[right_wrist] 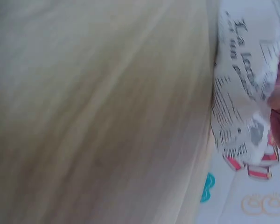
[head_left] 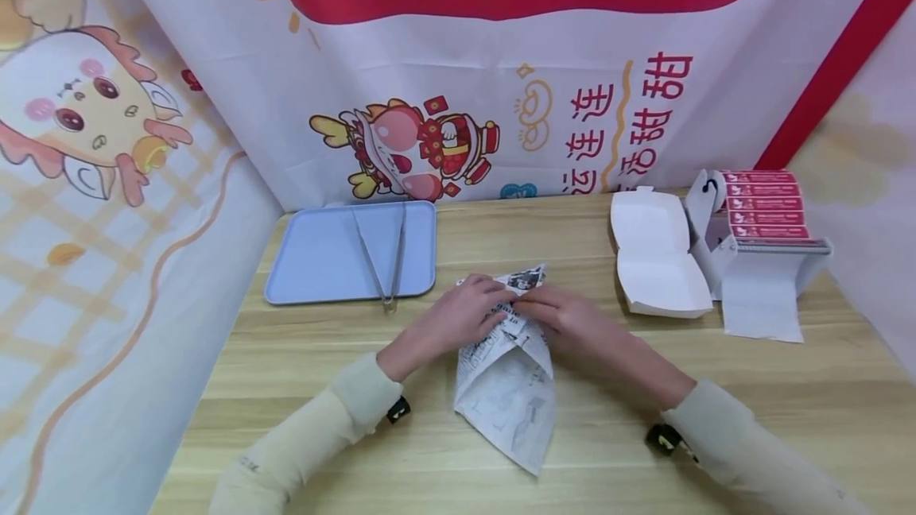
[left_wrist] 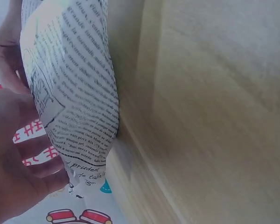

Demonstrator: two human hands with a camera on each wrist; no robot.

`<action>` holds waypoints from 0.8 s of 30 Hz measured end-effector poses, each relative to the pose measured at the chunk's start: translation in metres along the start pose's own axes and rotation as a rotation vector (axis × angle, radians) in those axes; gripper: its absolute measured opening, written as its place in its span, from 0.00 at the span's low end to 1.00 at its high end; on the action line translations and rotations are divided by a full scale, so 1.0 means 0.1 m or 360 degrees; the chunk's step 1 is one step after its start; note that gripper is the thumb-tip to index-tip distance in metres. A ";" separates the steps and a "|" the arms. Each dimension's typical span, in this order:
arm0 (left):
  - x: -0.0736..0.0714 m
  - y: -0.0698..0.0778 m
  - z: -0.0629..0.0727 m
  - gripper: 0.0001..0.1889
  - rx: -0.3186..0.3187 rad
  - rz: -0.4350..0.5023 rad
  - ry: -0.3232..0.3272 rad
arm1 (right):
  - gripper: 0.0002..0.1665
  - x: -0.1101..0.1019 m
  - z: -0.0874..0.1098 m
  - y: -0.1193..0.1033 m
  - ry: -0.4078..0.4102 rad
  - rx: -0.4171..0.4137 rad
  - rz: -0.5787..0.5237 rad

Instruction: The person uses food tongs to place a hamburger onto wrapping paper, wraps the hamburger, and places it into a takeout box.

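A newsprint-patterned sheet of wrapping paper [head_left: 508, 412], folded into a pointed packet, lies on the wooden table in the head view. Its upper part is under both hands, and folds meet near its middle. My left hand [head_left: 475, 308] holds the paper's upper left side, fingers across the far end and thumb nearer. From the right, my right hand [head_left: 565, 315] pinches the fold close to the left fingertips. The left wrist view shows the printed paper [left_wrist: 74, 88] bulging, with the left fingers [left_wrist: 49, 179] at its edge. Whatever the packet encloses is hidden.
A blue tray [head_left: 322, 261] stands at the back left, with metal tongs [head_left: 390, 280] lying across it. Back right are an opened white paper box [head_left: 654, 261] and a dispenser with a roll of red labels [head_left: 766, 209]. A printed cloth [head_left: 458, 62] hangs behind the table.
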State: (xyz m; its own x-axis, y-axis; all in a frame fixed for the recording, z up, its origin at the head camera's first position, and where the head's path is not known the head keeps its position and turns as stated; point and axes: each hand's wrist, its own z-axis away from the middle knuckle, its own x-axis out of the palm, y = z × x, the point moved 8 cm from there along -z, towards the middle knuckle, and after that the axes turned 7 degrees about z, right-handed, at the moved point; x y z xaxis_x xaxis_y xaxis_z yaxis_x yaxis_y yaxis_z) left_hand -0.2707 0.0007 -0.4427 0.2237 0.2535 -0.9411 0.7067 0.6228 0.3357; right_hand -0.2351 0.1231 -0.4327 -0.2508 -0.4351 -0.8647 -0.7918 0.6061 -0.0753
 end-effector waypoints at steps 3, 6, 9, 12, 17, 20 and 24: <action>0.02 0.03 0.01 0.19 0.0079 -0.0017 -0.0008 | 0.30 -0.10 0.03 0.32 0.0060 0.0362 -0.0229; 0.02 0.02 0.02 0.19 0.0102 -0.0067 0.0010 | 0.40 0.01 0.05 0.74 -0.0052 0.0875 -0.0557; 0.06 -0.01 0.06 0.20 0.0065 -0.0092 -0.0012 | 0.43 0.34 0.08 1.00 -0.0352 0.1248 -0.0929; 0.13 -0.03 0.09 0.21 0.0049 -0.0083 -0.0065 | 0.34 0.62 0.13 1.10 -0.0626 0.1382 -0.1129; 0.16 0.01 0.10 0.22 0.0135 -0.0094 -0.0041 | 0.19 0.69 0.09 1.15 -0.0483 0.1222 -0.0836; 0.13 0.02 0.11 0.22 0.0185 -0.0134 0.0016 | 0.19 0.55 0.01 1.04 -0.0283 0.0902 -0.0381; 0.10 0.00 0.15 0.22 0.0223 -0.0154 0.0067 | 0.27 0.39 -0.05 0.84 -0.0146 0.0566 -0.0009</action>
State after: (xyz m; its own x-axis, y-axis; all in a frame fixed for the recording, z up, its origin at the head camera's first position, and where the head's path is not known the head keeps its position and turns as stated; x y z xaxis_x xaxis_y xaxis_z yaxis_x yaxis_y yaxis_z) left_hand -0.2586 -0.0079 -0.4528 0.1240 0.2302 -0.9652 0.8107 0.5374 0.2323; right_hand -0.3140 0.1534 -0.4702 -0.1835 -0.3873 -0.9035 -0.5458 0.8046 -0.2340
